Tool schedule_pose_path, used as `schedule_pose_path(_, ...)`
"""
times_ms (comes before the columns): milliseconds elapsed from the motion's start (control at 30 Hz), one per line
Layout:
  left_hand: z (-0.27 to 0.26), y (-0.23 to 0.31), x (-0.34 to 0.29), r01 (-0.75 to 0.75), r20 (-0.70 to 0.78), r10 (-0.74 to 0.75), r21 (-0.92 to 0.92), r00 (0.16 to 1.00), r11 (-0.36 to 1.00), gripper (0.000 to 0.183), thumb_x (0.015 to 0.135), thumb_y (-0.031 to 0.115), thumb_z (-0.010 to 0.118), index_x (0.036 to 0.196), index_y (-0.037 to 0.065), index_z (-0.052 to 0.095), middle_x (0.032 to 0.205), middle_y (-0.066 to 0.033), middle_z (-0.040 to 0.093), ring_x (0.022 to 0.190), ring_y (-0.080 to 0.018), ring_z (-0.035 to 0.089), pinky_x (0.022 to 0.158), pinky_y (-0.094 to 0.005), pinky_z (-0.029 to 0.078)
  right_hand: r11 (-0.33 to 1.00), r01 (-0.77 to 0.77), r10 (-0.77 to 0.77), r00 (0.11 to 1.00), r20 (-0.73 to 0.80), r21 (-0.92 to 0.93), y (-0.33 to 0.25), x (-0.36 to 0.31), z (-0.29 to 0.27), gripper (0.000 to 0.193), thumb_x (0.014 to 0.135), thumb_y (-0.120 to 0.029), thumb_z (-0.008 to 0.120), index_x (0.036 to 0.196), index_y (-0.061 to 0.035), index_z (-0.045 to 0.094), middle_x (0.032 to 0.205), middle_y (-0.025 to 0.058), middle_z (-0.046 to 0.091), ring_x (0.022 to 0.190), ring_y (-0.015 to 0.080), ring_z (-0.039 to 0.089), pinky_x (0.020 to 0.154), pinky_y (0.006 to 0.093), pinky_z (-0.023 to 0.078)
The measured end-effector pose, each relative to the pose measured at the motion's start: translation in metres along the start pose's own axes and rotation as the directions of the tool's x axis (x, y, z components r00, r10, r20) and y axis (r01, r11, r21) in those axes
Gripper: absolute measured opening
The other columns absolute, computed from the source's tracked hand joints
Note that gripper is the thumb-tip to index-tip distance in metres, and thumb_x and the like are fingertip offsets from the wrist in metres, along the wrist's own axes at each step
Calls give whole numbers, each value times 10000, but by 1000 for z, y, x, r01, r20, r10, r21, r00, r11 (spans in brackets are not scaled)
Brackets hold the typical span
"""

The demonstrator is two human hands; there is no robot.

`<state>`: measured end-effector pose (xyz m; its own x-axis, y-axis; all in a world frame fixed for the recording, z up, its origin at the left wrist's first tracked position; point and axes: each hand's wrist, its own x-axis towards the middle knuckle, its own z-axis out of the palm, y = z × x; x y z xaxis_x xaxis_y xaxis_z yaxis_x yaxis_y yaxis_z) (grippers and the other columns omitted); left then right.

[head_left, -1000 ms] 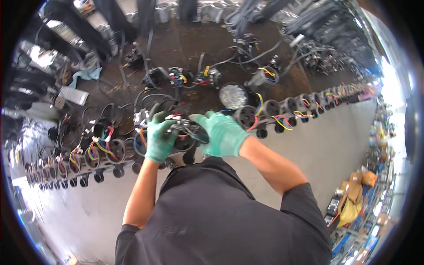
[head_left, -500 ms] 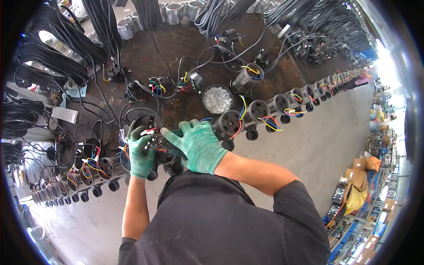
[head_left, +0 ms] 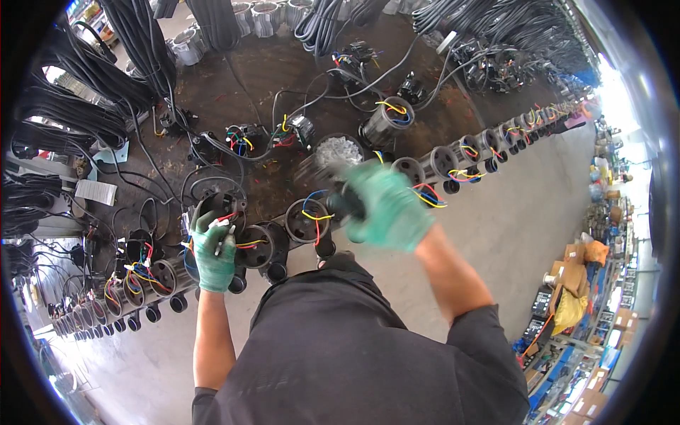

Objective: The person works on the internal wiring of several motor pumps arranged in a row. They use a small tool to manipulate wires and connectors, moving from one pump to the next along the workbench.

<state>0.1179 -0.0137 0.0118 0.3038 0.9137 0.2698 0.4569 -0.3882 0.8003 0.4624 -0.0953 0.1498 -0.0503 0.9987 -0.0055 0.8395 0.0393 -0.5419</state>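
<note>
My left hand (head_left: 214, 258), in a green knit glove, pinches thin wires with a white tip (head_left: 221, 223) and a red lead (head_left: 228, 216). Close under it is a dark cylindrical housing (head_left: 253, 246) with coloured wires coming out. My right hand (head_left: 393, 209), gloved alike and smeared by motion, is closed round dark-handled pliers (head_left: 347, 202). The pliers' head is a blur near the bowl (head_left: 365, 150) of small clear pieces. Below the bowl stands another open housing (head_left: 301, 225) with red, yellow and blue leads.
A long row of dark cylinders (head_left: 444, 163) with loose wires lines the table's near edge. Bundles of black cable (head_left: 138, 42) hang at the far and left sides. Small wired parts lie on the brown tabletop (head_left: 276, 188). Shelves with boxes (head_left: 570, 276) stand at right.
My right hand has swung right with the pliers, away from the wires at my left hand. My left hand still pinches the wires, slightly lower and further left.
</note>
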Motion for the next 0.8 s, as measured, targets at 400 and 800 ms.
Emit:
schedule_pose_path(400, 9, 11, 10, -324, 18, 324, 90, 946, 942, 288, 706, -15, 769, 963, 111, 739, 1158, -128, 691, 1366, -503, 510, 1105, -571, 444, 758, -612, 548, 785, -290, -225, 228, -80, -35, 652, 841, -197, 811, 1453, -116, 601, 1366, 232, 593, 1270, 413, 593, 1080, 482, 504)
schedule_pose_path(800, 10, 13, -5, -556, 186, 530, 407, 827, 724, 359, 632, 94, 805, 986, 118, 755, 1263, -26, 679, 1419, -453, 462, 1144, -584, 466, 928, -14, -156, 893, 421, 373, 7, 134, 94, 541, 1048, -376, 618, 1419, 17, 605, 1369, 192, 681, 1251, 250, 653, 1091, 393, 487)
